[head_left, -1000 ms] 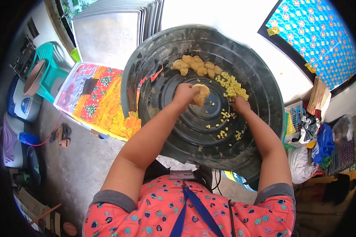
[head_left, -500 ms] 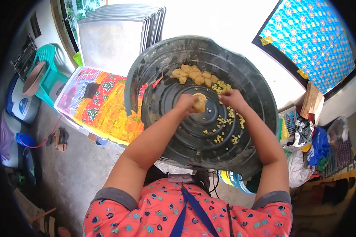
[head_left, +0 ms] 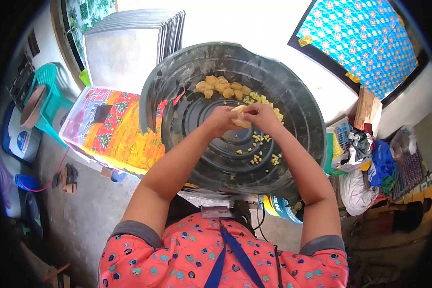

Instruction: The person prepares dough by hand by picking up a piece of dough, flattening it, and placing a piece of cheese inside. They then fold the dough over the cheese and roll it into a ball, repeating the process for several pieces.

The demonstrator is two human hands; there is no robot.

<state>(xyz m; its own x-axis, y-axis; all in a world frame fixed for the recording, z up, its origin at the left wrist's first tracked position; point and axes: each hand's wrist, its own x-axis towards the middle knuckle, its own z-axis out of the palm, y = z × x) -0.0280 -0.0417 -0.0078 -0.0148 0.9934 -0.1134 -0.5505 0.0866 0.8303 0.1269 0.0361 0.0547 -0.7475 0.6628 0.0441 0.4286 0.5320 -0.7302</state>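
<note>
Inside a large dark round basin (head_left: 201, 168), my left hand (head_left: 221, 121) is closed on a piece of tan dough (head_left: 240, 117). My right hand (head_left: 263, 117) meets it from the other side, its fingers pinched at the dough's upper edge. Several round dough lumps (head_left: 221, 86) are grouped at the back of the basin. Small yellow-green cubes (head_left: 259, 99) form a pile just behind my right hand, and more lie scattered on the basin floor in front of it. Whether any cubes are inside the dough is hidden by my fingers.
A table with a colourful cover (head_left: 125, 129) is left of the basin, with stacked metal trays (head_left: 125, 53) behind. Further left is a green chair (head_left: 48, 115). A striped bucket (head_left: 281, 209) stands below the basin's near edge; bags (head_left: 357, 192) and a crate lie at the right.
My right hand has moved from the cube pile to the dough in my left hand and now touches it. The whole view has shifted slightly.
</note>
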